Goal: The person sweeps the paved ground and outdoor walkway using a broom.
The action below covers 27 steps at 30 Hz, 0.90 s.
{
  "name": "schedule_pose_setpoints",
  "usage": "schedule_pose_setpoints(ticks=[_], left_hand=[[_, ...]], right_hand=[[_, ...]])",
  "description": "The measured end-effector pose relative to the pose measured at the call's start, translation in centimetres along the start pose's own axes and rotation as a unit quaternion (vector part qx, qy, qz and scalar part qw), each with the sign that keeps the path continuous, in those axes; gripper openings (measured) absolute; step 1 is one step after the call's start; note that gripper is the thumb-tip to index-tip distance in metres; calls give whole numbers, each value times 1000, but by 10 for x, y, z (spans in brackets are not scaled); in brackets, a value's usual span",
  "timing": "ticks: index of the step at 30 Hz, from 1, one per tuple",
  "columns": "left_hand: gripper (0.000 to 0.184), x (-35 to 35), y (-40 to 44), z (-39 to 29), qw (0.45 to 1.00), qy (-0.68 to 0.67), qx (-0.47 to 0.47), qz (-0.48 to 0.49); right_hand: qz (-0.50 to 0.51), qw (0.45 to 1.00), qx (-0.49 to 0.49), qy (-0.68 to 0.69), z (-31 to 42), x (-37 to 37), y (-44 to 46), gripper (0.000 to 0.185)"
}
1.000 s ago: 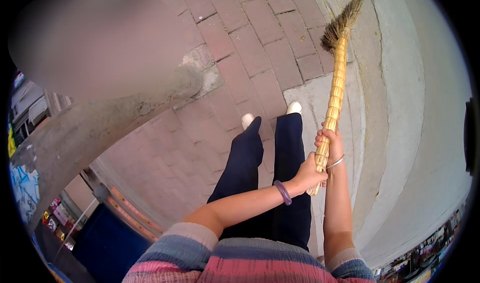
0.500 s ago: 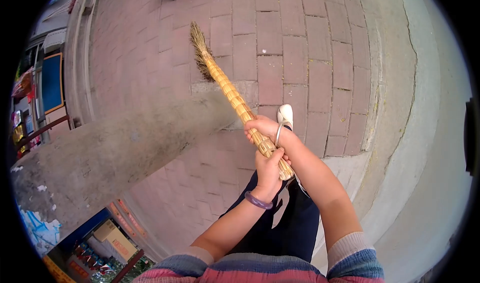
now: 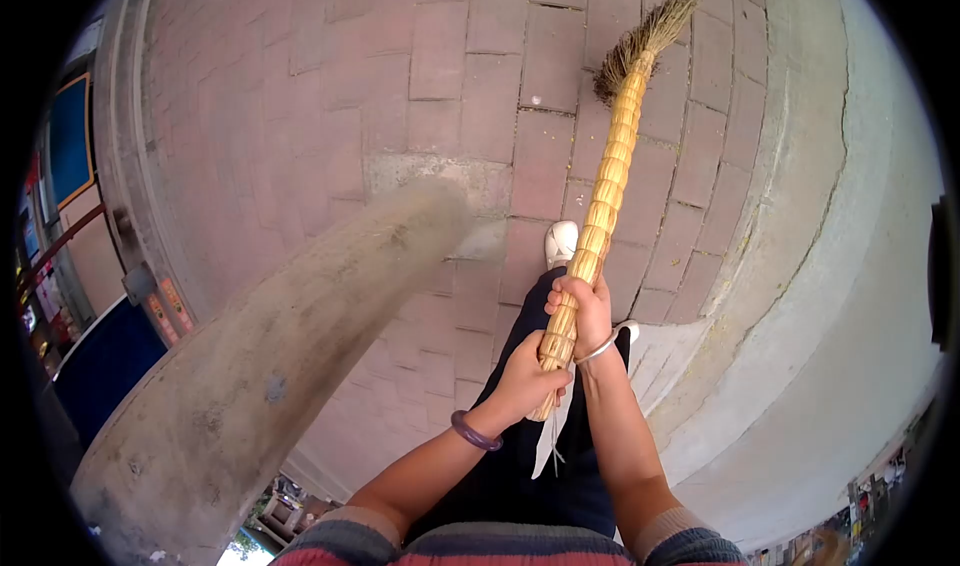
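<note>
Red-brown bricks (image 3: pixel 430 56) cover most of the ground, with thin dark lines between them. Smooth grey concrete (image 3: pixel 870 286) runs down the right side, with a long crack in it. On the left is a fat, round grey post (image 3: pixel 290 346), and its foot sits on a pale patch (image 3: pixel 490 186) among the bricks. Dark blue trousers (image 3: pixel 480 491) show near the bottom, below a straw broom (image 3: pixel 607 206). The broom is long and yellow, out in front of the person, and it slants up and to the right. Its brown bristles (image 3: pixel 645 46) are at the far end, over the bricks, but I cannot tell if they touch them. At the left edge is a blue board (image 3: pixel 70 146) with an orange rim. Both hands are curled tight around the broom. The left hand (image 3: pixel 526 378) grips low, near the end, and the right hand (image 3: pixel 588 311) grips just above it. One white shoe (image 3: pixel 562 241) shows left of the broom. A purple bangle (image 3: pixel 475 432) is on the left wrist and a thin silver bangle (image 3: pixel 597 348) is on the right. One tiny pale spot (image 3: pixel 537 99) lies on a brick, left of the bristles.
</note>
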<state>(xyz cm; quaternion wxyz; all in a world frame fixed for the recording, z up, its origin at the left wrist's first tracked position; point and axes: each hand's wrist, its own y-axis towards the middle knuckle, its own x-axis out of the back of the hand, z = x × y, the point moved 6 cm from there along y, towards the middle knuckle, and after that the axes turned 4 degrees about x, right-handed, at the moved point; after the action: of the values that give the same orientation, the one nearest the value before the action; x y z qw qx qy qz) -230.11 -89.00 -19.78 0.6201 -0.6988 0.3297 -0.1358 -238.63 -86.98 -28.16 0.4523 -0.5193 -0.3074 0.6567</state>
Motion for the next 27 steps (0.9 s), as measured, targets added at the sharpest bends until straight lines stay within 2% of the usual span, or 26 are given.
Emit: schedule_pose_setpoints(ticks=[1, 4, 5, 7, 8, 10, 11, 12, 13, 14, 15, 17, 18, 19, 21, 22, 23, 24, 25, 27], left_hand=[[37, -2, -1, 4, 1000, 24, -16, 3], [34, 3, 14, 25, 966, 113, -156, -171], [28, -11, 10, 0, 975, 27, -113, -192], [23, -19, 36, -12, 977, -65, -117, -163], [22, -28, 51, -4, 983, -63, -103, -137], [20, -44, 75, 29, 993, -54, -63, -87], [23, -66, 77, 54, 994, 12, -41, -97], [29, -84, 82, 88, 983, 141, -34, -113], [33, -119, 71, 88, 957, 277, -36, -76], [33, -140, 84, 124, 961, 274, 11, -13], [32, -168, 85, 131, 970, 225, 78, 57], [29, -210, 83, 107, 961, 185, 112, 176], [24, -217, 88, 108, 959, 157, 120, 203], [22, -217, 82, 104, 956, 185, 111, 201], [27, -211, 54, 103, 935, 319, 33, 149], [32, -199, 41, 116, 936, 340, 24, 94], [38, -185, 28, 130, 937, 342, -62, 39], [42, -174, 14, 135, 928, 371, -34, -23], [44, -171, 2, 129, 913, 390, -93, -72], [42, -144, 10, 148, 931, 323, -75, -150]], right_hand=[[-6, 1000, -9, 7, 5, -2, -6, 20], [98, 990, -100, 12, -3, -22, 4, 26], [129, 982, -136, -2, -8, -30, 15, 27], [214, 961, -167, -57, -19, -35, 43, 24], [204, 963, -170, -55, -18, -17, 52, 23], [180, 966, -180, -43, -18, 31, 54, 22], [138, 974, -176, 18, -15, 77, 46, 26], [94, 982, -150, 58, 0, 119, 24, 33], [40, 983, -132, 118, 9, 165, 7, 28], [1, 982, -95, 160, 24, 206, -9, 28], [-68, 979, -55, 184, 43, 239, -25, 27], [-156, 970, 33, 183, 79, 284, -38, 22], [-176, 962, 71, 197, 88, 291, -44, 22], [-198, 951, 108, 213, 95, 295, -53, 22], [-148, 945, 137, 257, 88, 276, -77, 25], [-128, 958, 118, 227, 79, 261, -85, 29], [-89, 970, 84, 211, 67, 243, -90, 33], [-39, 980, 24, 194, 53, 222, -90, 32], [24, 985, -21, 170, 40, 202, -87, 30], [99, 985, -95, 103, 11, 177, -69, 24]])
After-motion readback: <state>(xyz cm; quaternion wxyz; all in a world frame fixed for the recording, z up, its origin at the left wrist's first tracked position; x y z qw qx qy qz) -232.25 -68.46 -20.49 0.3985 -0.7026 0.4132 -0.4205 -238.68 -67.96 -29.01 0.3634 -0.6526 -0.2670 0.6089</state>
